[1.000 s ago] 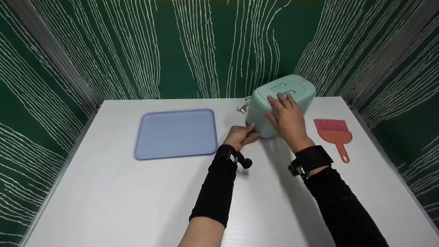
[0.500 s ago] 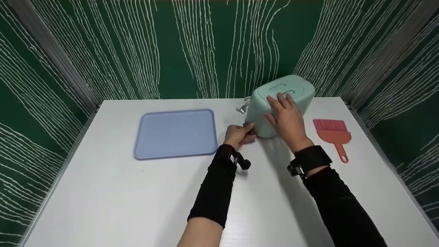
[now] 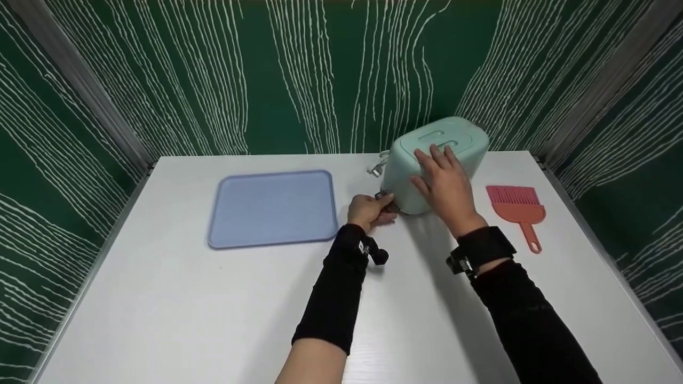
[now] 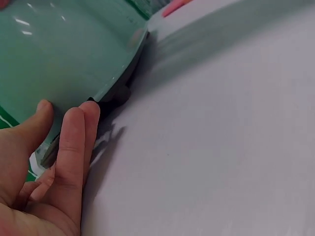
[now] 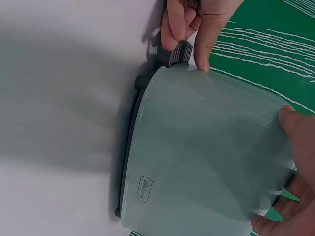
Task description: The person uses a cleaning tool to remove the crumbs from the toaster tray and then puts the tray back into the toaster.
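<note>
A mint-green toaster [image 3: 401, 178] with a lid over its top stands at the back right of the table. My left hand [image 3: 369, 211] is at its lower left end, thumb and fingers around a dark grey ribbed part [image 5: 179, 53] there. In the left wrist view, the fingertips [image 4: 90, 109] lie close to the toaster's dark base. My right hand [image 3: 451, 193] rests with spread fingers on the toaster's near side and top edge. The right wrist view shows a small label [image 5: 144, 189] on the toaster's side.
A blue tray [image 3: 272, 208] lies left of the toaster. To the right is a red dustpan-shaped brush [image 3: 520, 210] with pink bristles. A pale cord with a plug [image 3: 378, 168] sits behind the toaster's left end. Green white-streaked walls bound the white table [image 3: 213, 320].
My left thumb and fingers have shifted slightly left at the toaster's end, and more of the dark part shows between them. The right hand keeps its place on the toaster.
</note>
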`<state>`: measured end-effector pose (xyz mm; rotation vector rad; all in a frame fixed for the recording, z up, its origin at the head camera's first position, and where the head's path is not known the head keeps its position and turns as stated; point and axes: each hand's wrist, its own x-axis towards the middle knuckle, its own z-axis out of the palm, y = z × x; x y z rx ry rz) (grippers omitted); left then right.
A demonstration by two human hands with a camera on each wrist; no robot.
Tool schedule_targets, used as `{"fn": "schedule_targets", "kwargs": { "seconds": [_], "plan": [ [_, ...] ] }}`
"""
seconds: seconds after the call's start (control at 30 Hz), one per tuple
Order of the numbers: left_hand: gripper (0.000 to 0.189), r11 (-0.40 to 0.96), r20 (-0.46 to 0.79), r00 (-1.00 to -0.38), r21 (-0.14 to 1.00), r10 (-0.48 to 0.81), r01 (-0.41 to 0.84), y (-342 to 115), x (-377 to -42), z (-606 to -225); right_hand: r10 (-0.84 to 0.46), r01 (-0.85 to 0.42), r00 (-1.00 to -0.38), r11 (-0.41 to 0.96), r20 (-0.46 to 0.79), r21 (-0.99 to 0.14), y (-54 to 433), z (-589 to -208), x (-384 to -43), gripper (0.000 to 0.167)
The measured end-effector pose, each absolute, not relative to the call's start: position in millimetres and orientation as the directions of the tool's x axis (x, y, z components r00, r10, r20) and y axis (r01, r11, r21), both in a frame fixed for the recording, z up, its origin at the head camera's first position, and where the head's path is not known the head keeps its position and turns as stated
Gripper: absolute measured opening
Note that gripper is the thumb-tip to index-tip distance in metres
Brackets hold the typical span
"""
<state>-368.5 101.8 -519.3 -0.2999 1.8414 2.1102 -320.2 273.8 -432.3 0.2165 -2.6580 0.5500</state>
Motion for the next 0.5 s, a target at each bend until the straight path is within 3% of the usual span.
{"fn": "schedule_targets", "kwargs": {
  "seconds": [0.23,0.3,0.5],
  "plan": [
    [0.033,0.255,-0.313,-0.949,0.916,-0.024,-0.308,102.3,-374.5,-524.6,-0.068,-0.228,-0.901,0.915,0.428,-0.334,273.5,-432.6,-319.1,0.058],
    [0.032,0.286,-0.310,-0.950,0.909,-0.028,-0.304,102.0,-376.0,-525.3,-0.072,-0.230,-0.899,0.917,0.432,-0.326,273.4,-432.7,-319.3,0.058],
    [0.029,0.172,-0.372,-0.928,0.915,0.014,-0.365,101.2,-377.6,-523.8,-0.081,-0.234,-0.900,0.919,0.428,-0.317,272.5,-431.9,-320.8,0.059]
  ]
}}
